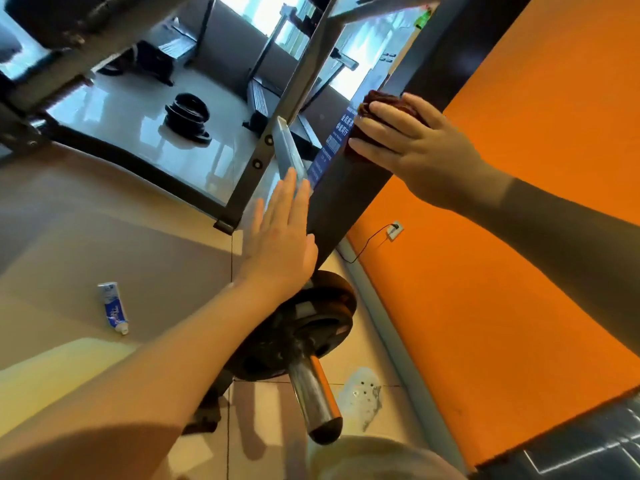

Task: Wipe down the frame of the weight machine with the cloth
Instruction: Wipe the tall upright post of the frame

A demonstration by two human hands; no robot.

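**Item: frame wipe, upright post.**

- Frame (pixel 346 188): dark slanted post of the weight machine, centre of view, running from the weight plates (pixel 311 327) at its near end up toward the far right, beside the orange wall (pixel 519 98).
- Cloth (pixel 384 100): dark red, bunched, held against the post's upper stretch, well above the plates.
- Right hand (pixel 412 147): laid over the cloth, fingers spread and fairly straight, pressing it to the post. The forearm reaches in from the right.
- Left hand (pixel 280 244): flat, fingers straight and together, empty, along the post's left edge lower down. Whether it touches the post cannot be told.
- Hands apart, one high and one low on the same post.
- Handling note: in my judgement, keep the palm's weight on the cloth and draw it in long strokes along the post. Refold to a clean face, and use the lower hand only to steady.
- Also present: tube (pixel 113 308) lying on the floor, near left.
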